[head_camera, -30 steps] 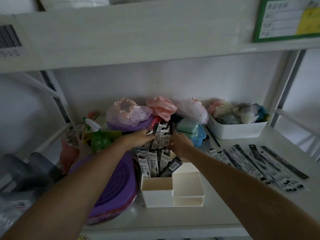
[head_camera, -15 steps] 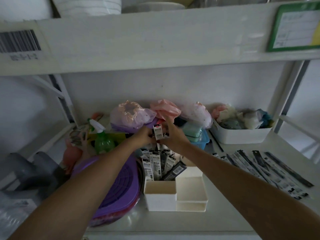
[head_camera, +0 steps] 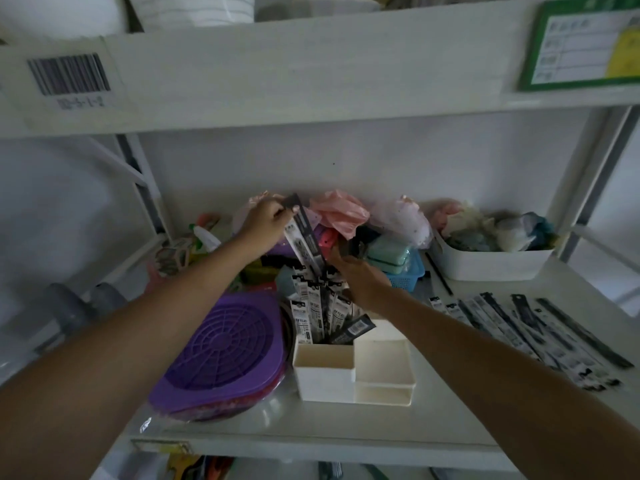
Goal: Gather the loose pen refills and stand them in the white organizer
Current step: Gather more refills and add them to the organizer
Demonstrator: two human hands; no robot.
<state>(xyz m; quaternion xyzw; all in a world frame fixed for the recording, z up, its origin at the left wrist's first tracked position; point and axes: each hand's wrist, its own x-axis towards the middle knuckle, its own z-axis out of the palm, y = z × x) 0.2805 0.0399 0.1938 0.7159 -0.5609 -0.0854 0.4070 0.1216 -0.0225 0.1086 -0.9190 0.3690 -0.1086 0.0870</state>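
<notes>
The white organizer (head_camera: 325, 379) stands at the shelf's front middle, with several packaged pen refills (head_camera: 318, 313) upright in its back compartment. My left hand (head_camera: 265, 221) is raised behind it, pinching the top of one long refill pack (head_camera: 306, 239) that slants down toward the organizer. Just right of the standing packs, my right hand (head_camera: 363, 280) touches that pack's lower end; its fingers are partly hidden. More loose refill packs (head_camera: 526, 327) lie in a row on the shelf at the right.
A purple round lid (head_camera: 225, 351) lies left of the organizer. Behind are bagged pink items (head_camera: 341, 213), a green spray bottle (head_camera: 204, 235), a blue basket (head_camera: 407, 275) and a white bin (head_camera: 491, 265). The upper shelf board (head_camera: 311, 71) hangs close overhead.
My left hand has risen up and left, drawing one refill pack high above the organizer. The right hand has dropped to the tops of the standing packs. The camera tilted up.
</notes>
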